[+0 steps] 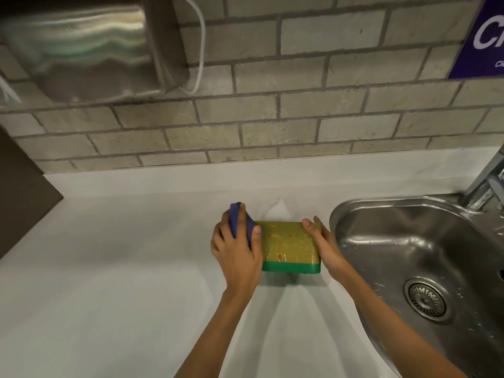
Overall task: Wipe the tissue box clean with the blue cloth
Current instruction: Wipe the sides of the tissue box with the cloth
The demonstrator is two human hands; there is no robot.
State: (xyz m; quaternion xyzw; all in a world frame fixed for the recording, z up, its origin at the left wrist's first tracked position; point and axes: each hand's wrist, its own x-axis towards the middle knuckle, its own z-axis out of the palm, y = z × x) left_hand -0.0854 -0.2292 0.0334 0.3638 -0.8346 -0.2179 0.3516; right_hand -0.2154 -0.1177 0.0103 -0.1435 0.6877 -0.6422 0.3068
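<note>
A yellow tissue box (289, 245) with a green band along its near bottom edge stands on the white counter (122, 268). A white tissue (276, 208) sticks up behind it. My left hand (237, 249) presses a folded blue cloth (241, 223) against the box's left end, thumb on the front face. Flat against the right end lies my right hand (324, 246), its fingers curled over the top corner and steadying the box. Small red marks dot the box's front face.
A steel sink (425, 255) with a drain (425, 298) lies right of the box, a tap (488, 184) at its far corner. A steel dispenser (81, 47) hangs on the brick wall, a purple sign (482, 36) at top right. A dark panel (21, 186) borders the left.
</note>
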